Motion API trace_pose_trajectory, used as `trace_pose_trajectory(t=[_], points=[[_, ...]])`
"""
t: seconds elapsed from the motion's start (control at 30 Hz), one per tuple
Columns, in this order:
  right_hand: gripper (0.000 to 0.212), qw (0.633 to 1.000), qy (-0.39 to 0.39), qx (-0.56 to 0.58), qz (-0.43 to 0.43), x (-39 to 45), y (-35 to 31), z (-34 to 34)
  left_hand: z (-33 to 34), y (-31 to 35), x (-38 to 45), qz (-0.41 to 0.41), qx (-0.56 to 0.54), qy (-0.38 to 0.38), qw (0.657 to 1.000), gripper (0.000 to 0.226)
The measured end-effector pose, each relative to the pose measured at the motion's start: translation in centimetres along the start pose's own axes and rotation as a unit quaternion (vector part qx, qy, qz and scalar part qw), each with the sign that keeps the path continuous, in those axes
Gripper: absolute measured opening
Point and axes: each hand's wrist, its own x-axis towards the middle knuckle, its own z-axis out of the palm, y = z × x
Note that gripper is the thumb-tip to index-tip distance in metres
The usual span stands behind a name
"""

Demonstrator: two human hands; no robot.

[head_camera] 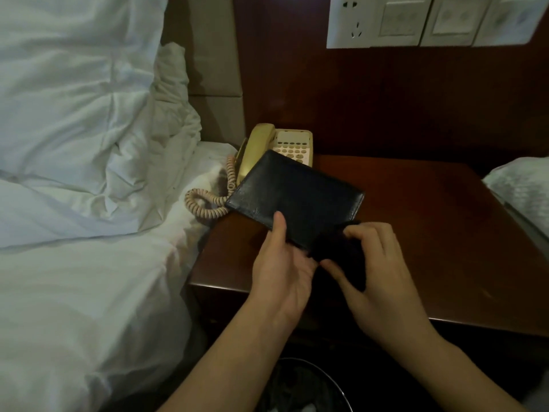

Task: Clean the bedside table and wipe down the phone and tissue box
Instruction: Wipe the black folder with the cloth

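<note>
Black and leathery, the tissue box (294,200) is sitting tilted above the bedside table (430,227), lifted off the wood by our left hand (282,263), whose thumb is pressing on its top face near the 6 o'clock edge while the fingers are passing underneath. At 4 o'clock from the box, our right hand (377,272) is curling its fingers around a dark cloth (338,254) and holding it against the box's near corner. Behind the box, toward 11 o'clock, the cream phone (279,147) is resting at the table's far left corner, its handset lying in the cradle and its keypad partly hidden by the box; the coiled cord (208,200) is trailing off toward 9 o'clock onto the white bedding (74,173). Up at 1 o'clock, a white socket and switch panel (416,22) is showing on the dark wood wall. At 3 o'clock a second white bed (523,185) is edging into view, and at 6 o'clock, below the table, a dark waste bin (300,385) is sitting between our forearms.
</note>
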Motion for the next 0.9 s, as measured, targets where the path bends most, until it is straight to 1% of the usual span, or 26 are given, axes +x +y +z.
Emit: trace_pose_trajectory(t=[0.07, 0.13, 0.17, 0.23, 0.27, 0.33, 0.43, 0.53, 0.6, 0.7, 0.73, 0.8, 0.9], points=[[0.039, 0.998, 0.008, 0.05, 0.046, 0.3, 0.2, -0.4, 0.4, -0.1, -0.1, 0.011, 0.001, 0.009, 1.0, 0.053], [0.035, 0.986, 0.004, 0.121, 0.113, 0.3, 0.2, -0.5, 0.6, -0.3, -0.3, 0.022, 0.009, 0.015, 1.0, 0.047], [0.033, 0.974, 0.006, 0.168, 0.151, 0.4, 0.1, -0.6, 0.6, -0.5, -0.4, 0.031, 0.016, 0.018, 0.999, 0.043], [0.031, 0.937, 0.036, 0.276, 0.213, 1.0, -0.1, -0.9, 0.8, -0.7, -0.7, 0.045, 0.035, 0.016, 0.998, 0.034], [0.03, 0.917, 0.057, 0.322, 0.229, 1.2, -0.3, -1.1, 0.8, -0.8, -0.8, 0.051, 0.047, 0.013, 0.997, 0.03], [0.028, 0.888, 0.077, 0.378, 0.25, 1.2, -0.7, -1.1, 1.0, -1.2, -1.1, 0.069, 0.076, 0.004, 0.995, 0.028], [0.031, 0.862, 0.06, 0.407, 0.296, -0.3, -1.8, 0.3, 0.8, -1.5, -1.2, 0.113, 0.103, 0.001, 0.988, 0.026], [0.032, 0.856, 0.063, 0.41, 0.308, -1.0, -2.6, 1.0, 0.8, -0.9, -1.0, 0.146, 0.132, 0.007, 0.98, 0.023], [0.03, 0.847, 0.085, 0.424, 0.31, 0.0, -2.2, 0.2, 0.8, -0.8, -1.0, 0.161, 0.172, -0.005, 0.972, 0.024], [0.029, 0.804, 0.147, 0.467, 0.339, 2.2, 0.0, -1.8, 0.8, -1.2, -1.5, 0.168, 0.242, -0.033, 0.955, 0.023], [0.03, 0.797, 0.166, 0.467, 0.344, 2.9, 0.7, -2.5, 0.8, -1.4, -1.6, 0.163, 0.256, -0.045, 0.952, 0.023], [0.035, 0.794, 0.184, 0.462, 0.349, 3.5, 1.7, -3.4, 0.8, -1.4, -1.6, 0.154, 0.277, -0.061, 0.946, 0.024], [0.032, 0.806, 0.149, 0.45, 0.354, 2.4, 1.8, -2.8, 0.7, -0.9, -1.2, 0.161, 0.294, -0.05, 0.941, 0.026]])
